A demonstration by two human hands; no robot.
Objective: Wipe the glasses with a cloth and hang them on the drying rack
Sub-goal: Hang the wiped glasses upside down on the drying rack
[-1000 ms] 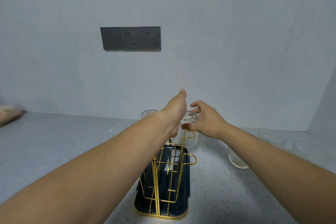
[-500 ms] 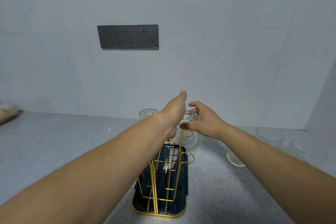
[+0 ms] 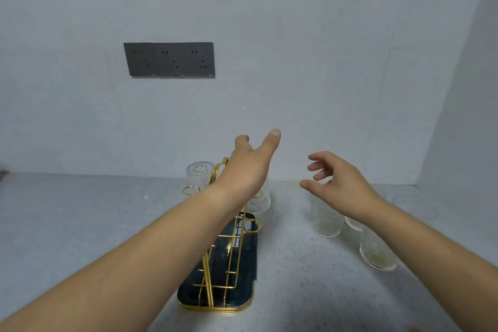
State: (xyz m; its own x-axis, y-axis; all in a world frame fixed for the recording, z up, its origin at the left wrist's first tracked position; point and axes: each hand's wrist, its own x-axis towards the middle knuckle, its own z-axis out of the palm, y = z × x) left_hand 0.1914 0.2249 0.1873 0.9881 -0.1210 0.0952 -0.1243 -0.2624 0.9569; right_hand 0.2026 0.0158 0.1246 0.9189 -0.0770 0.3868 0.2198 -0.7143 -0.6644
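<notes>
On the wall [image 3: 80, 102] at the left, a dark socket panel [image 3: 169, 60] is sitting above the grey speckled surface [image 3: 80, 224]. Near the middle, the gold wire drying rack [image 3: 229, 259] is standing in a dark tray [image 3: 242, 296] and running away from the person toward the wall. A clear hung glass [image 3: 199, 174] is hanging mouth down on a prong at the rack's far left corner.

Just right of it, the left hand [image 3: 250, 167] is reaching over the far end of the rack, its thumb and fingers stretched out straight and gripping nothing. A ribbed second glass [image 3: 260, 201] is hanging on the rack's far right side and showing just under that hand. The hand is covering its top, so whether the two are touching cannot be told.

Further right, the right hand [image 3: 342, 186] is hovering apart from the rack, its fingers spread and loosely curled, holding nothing. Below it, a standing glass [image 3: 327, 221] is resting on the surface beside the rack. A nearer glass [image 3: 377, 253] is standing closer to the person, partly behind the forearm. A third glass [image 3: 353, 224] is peeking out between them under the wrist.
</notes>
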